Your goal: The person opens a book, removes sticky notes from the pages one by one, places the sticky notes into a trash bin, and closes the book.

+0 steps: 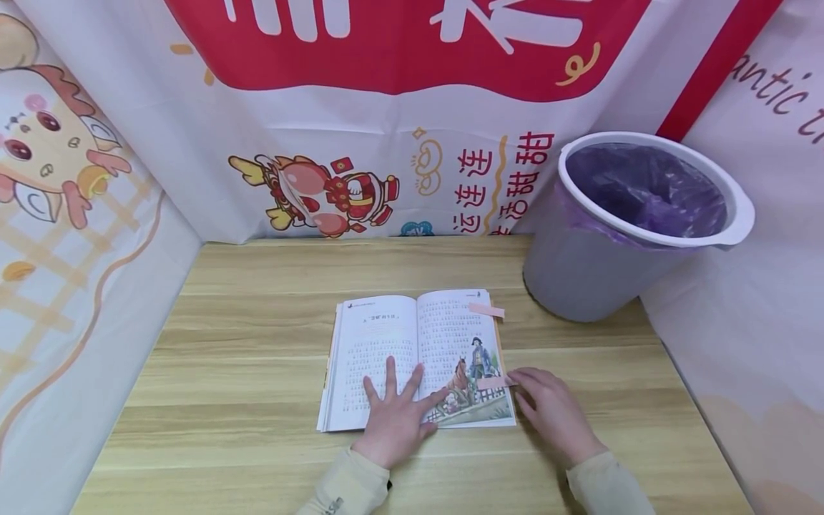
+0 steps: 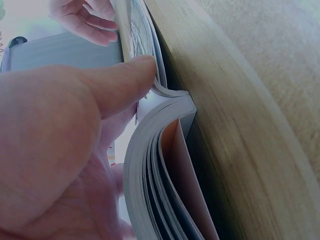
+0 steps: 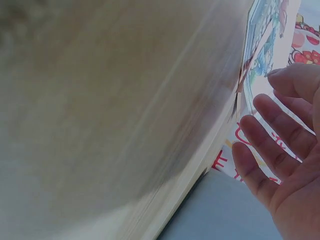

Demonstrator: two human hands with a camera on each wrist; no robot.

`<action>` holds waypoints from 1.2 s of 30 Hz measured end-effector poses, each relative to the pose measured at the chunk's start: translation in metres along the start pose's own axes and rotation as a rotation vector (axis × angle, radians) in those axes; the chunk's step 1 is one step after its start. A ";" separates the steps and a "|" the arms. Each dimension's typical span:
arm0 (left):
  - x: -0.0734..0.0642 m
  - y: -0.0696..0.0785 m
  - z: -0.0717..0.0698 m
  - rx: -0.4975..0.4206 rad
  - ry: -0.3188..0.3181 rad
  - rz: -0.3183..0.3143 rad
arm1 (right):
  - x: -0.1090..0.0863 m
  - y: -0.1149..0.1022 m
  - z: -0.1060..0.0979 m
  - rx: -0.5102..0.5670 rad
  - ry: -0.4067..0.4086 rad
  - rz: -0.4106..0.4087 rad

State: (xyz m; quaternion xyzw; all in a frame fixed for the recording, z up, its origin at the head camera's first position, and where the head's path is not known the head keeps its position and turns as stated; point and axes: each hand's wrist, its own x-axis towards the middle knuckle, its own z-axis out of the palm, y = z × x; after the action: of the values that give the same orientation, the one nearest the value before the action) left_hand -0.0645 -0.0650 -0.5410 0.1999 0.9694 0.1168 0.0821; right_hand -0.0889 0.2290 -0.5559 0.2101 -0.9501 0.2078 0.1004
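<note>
An open book (image 1: 376, 332) lies on the wooden table, with printed text on both pages and a drawing of a person and a horse at the lower right. My left hand (image 1: 394, 420) rests spread across the lower middle of the pages, its thumb near the bottom edge in the left wrist view. Beside the right page is my right hand (image 1: 555, 416), fingertips right at the end of a pink paper strip (image 1: 492, 383) that juts past the page edge. Its fingers (image 3: 275, 130) are loosely bent and apart in the right wrist view. Another pink strip (image 1: 486, 310) sticks out higher up.
A grey bin (image 1: 589, 268) with a purple liner stands at the table's back right. Printed cloth (image 1: 380, 114) hangs behind the wood-grain table (image 1: 225, 357), and more covers both sides.
</note>
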 end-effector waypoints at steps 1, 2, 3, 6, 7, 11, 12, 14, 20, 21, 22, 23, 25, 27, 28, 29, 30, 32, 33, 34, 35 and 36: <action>0.000 0.000 0.000 0.001 0.001 0.000 | 0.001 0.000 0.001 0.000 -0.007 -0.004; 0.000 0.000 0.000 0.003 0.002 0.002 | 0.003 0.001 0.001 -0.001 -0.014 -0.009; 0.000 0.000 -0.001 0.006 0.002 0.002 | 0.004 0.001 0.002 -0.002 -0.017 -0.017; 0.000 0.001 -0.001 0.013 0.006 0.005 | 0.007 0.002 0.003 -0.014 -0.021 -0.046; 0.000 0.001 -0.001 0.015 0.007 0.006 | 0.008 0.003 0.004 -0.020 -0.021 -0.058; 0.000 0.001 -0.001 0.011 0.004 0.005 | 0.011 0.005 0.007 -0.054 -0.021 -0.099; 0.000 0.001 -0.002 0.011 0.004 0.003 | 0.011 0.006 0.008 -0.059 -0.022 -0.104; 0.000 0.001 -0.002 0.008 0.002 0.001 | 0.012 0.006 0.009 -0.066 -0.028 -0.111; 0.000 0.001 -0.002 0.002 0.003 0.001 | 0.015 0.007 0.009 -0.081 -0.061 -0.115; 0.000 0.001 -0.002 0.004 0.005 0.001 | 0.015 0.007 0.009 -0.086 -0.068 -0.116; 0.000 0.001 -0.002 0.005 0.006 0.001 | 0.016 0.007 0.009 -0.093 -0.076 -0.115; 0.000 0.001 -0.002 0.006 0.007 0.001 | 0.016 0.006 0.008 -0.095 -0.084 -0.115; 0.000 0.001 -0.002 0.008 0.009 0.002 | 0.017 0.006 0.008 -0.108 -0.096 -0.120; 0.000 0.001 -0.002 0.010 0.009 0.002 | 0.019 0.006 0.008 -0.123 -0.101 -0.130; 0.000 0.001 -0.002 0.009 0.009 0.003 | 0.019 0.007 0.008 -0.129 -0.098 -0.140; 0.000 0.001 -0.003 0.009 0.009 0.004 | 0.020 0.007 0.008 -0.134 -0.091 -0.153; 0.000 0.001 -0.003 0.010 0.009 0.004 | 0.021 0.007 0.008 -0.139 -0.082 -0.169; -0.001 0.001 -0.003 0.010 0.007 0.004 | 0.022 0.007 0.008 -0.148 -0.059 -0.207; -0.001 0.001 -0.003 0.009 0.006 0.004 | 0.022 0.008 0.009 -0.156 -0.049 -0.227; -0.001 0.001 -0.003 0.007 0.006 0.004 | 0.023 0.008 0.009 -0.161 -0.042 -0.244; -0.001 0.001 -0.003 0.006 0.004 0.004 | 0.023 0.009 0.009 -0.170 -0.038 -0.259; -0.001 0.001 -0.003 0.006 0.004 0.003 | 0.024 0.010 0.010 -0.180 -0.038 -0.272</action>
State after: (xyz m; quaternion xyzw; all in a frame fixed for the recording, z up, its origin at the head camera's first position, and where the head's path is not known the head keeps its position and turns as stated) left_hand -0.0639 -0.0647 -0.5379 0.2015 0.9696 0.1141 0.0793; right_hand -0.1151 0.2244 -0.5613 0.3308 -0.9293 0.1025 0.1282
